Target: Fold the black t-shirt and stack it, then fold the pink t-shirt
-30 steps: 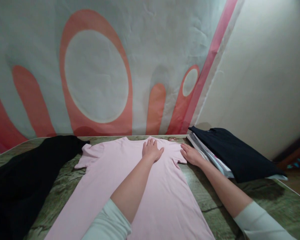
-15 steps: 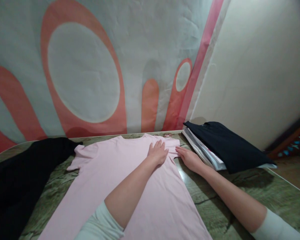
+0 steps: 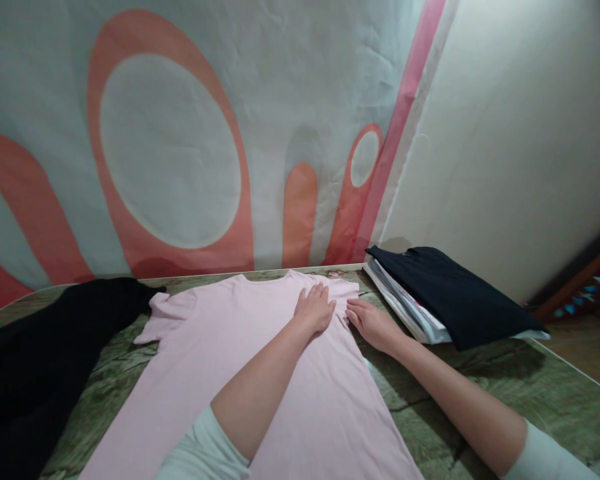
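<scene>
A pink short-sleeved T-shirt (image 3: pixel 240 373) lies spread out in front of me, its neckline toward the wall. My left hand (image 3: pixel 316 308) rests flat on its upper right part, fingers stretched out. Beside it, my right hand (image 3: pixel 375 325) touches the shirt at the right sleeve's lower edge with its fingertips. Its fingers are extended, pointing left. Small wrinkles run across the cloth between the two hands. The shirt's lower end runs out of view, partly behind my left forearm.
A stack of folded clothes (image 3: pixel 415 313) with a black shirt (image 3: pixel 450 287) on top sits at the right. Dark cloth (image 3: pixel 55 353) lies along the left. The marble-patterned table (image 3: pixel 410 407) meets a wall with a printed sheet (image 3: pixel 270 100) at the back.
My right hand has slid slightly left and down along the sleeve's lower edge. My left hand stays flat in about the same spot on the shirt.
</scene>
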Tool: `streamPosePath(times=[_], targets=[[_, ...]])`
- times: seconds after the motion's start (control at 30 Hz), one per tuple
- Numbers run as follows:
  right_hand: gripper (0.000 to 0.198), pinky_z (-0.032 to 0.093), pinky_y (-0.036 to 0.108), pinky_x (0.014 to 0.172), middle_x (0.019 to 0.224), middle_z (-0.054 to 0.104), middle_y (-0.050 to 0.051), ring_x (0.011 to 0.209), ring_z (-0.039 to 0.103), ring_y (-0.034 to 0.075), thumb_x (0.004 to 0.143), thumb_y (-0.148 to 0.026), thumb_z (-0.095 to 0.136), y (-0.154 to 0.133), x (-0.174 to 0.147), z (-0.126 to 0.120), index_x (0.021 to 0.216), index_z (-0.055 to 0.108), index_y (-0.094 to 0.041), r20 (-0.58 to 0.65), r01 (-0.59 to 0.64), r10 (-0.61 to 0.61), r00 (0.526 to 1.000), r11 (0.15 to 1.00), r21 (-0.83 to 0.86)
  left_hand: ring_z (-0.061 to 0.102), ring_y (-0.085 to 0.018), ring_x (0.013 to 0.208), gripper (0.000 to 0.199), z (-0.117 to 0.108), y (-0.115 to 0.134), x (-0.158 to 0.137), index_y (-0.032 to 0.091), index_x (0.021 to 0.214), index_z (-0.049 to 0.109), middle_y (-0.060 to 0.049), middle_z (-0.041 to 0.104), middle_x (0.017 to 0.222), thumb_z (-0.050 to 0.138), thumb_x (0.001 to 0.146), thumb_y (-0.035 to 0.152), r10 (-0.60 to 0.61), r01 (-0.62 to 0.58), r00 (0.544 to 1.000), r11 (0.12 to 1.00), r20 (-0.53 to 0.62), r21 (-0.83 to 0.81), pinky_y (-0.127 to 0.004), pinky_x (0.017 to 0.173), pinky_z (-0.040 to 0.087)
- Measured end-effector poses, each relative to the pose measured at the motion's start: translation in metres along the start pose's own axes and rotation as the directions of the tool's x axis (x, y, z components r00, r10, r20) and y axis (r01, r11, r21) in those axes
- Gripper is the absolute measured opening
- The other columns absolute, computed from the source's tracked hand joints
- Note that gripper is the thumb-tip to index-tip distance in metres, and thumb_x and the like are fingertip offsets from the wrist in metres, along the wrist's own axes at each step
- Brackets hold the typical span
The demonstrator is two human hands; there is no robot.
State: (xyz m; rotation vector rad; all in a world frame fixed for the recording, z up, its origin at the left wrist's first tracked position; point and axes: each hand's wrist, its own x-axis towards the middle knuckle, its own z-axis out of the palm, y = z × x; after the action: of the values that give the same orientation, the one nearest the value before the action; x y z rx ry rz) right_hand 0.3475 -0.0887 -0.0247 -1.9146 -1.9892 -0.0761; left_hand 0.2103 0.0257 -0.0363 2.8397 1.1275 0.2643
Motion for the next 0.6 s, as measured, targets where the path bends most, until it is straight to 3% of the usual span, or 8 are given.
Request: streamPosePath(times=[0.1, 0.27, 0.33, 0.43, 0.6], targets=[[0.035, 0.039, 0.029, 0.093, 0.106, 0.065, 0.011, 0.100, 0.058, 0.019, 0.091, -0.027, 0.034, 0.007, 0.001, -0.003, 0.089, 0.067, -0.016, -0.025, -0.073, 0.072, 0.997, 0.997, -0.026, 0.017, -0.021, 0.136, 0.060, 0.000, -0.001, 0.000, 0.016, 0.139, 0.026, -0.008, 0.023, 0.148, 0.014, 0.091, 0.049, 0.004, -0.004, 1.000, 1.000, -0.024, -0.012, -0.043, 0.109, 0.012], [0.031, 0.043, 0.029, 0.080, 0.083, 0.065, 0.009, 0.083, 0.060, 0.020, 0.088, -0.027, 0.038, 0.013, 0.007, -0.002, 0.075, 0.064, -0.017, -0.067, -0.075, 0.072, 0.995, 0.996, -0.044, 0.018, -0.021, 0.136, 0.060, 0.000, -0.001, -0.002, 0.015, 0.139, 0.029, -0.007, 0.025, 0.147, 0.018, 0.090, 0.049, -0.004, 0.004, 1.000, 1.000, -0.028, -0.023, -0.042, 0.110, 0.011], [0.026, 0.043, 0.029, 0.081, 0.086, 0.064, 0.010, 0.085, 0.059, 0.020, 0.086, -0.023, 0.039, 0.015, 0.018, 0.002, 0.081, 0.064, -0.017, -0.106, -0.051, 0.051, 0.993, 0.999, 0.004, 0.016, -0.021, 0.136, 0.060, 0.000, 0.000, -0.002, 0.017, 0.139, 0.029, -0.006, 0.024, 0.148, 0.019, 0.090, 0.050, -0.012, 0.012, 1.000, 1.000, -0.015, -0.027, -0.043, 0.111, 0.010], [0.029, 0.039, 0.032, 0.092, 0.108, 0.061, 0.012, 0.103, 0.054, 0.020, 0.083, -0.016, 0.038, 0.011, 0.044, 0.012, 0.101, 0.060, -0.014, -0.169, 0.032, -0.009, 0.986, 0.990, 0.134, 0.015, -0.021, 0.136, 0.058, -0.003, 0.001, -0.003, 0.017, 0.140, 0.027, -0.006, 0.023, 0.148, 0.020, 0.090, 0.046, -0.017, 0.017, 1.000, 1.000, -0.003, -0.024, -0.044, 0.110, 0.011], [0.034, 0.040, 0.031, 0.092, 0.112, 0.062, 0.011, 0.103, 0.056, 0.018, 0.088, -0.021, 0.034, -0.013, 0.088, 0.027, 0.112, 0.057, -0.016, -0.017, 0.104, -0.105, 0.994, 0.928, 0.359, 0.029, -0.027, 0.130, 0.052, -0.011, 0.004, -0.004, 0.020, 0.134, 0.041, -0.010, 0.039, 0.140, 0.037, 0.085, 0.036, 0.116, -0.116, 0.993, 0.992, 0.002, 0.058, -0.045, 0.107, 0.018]])
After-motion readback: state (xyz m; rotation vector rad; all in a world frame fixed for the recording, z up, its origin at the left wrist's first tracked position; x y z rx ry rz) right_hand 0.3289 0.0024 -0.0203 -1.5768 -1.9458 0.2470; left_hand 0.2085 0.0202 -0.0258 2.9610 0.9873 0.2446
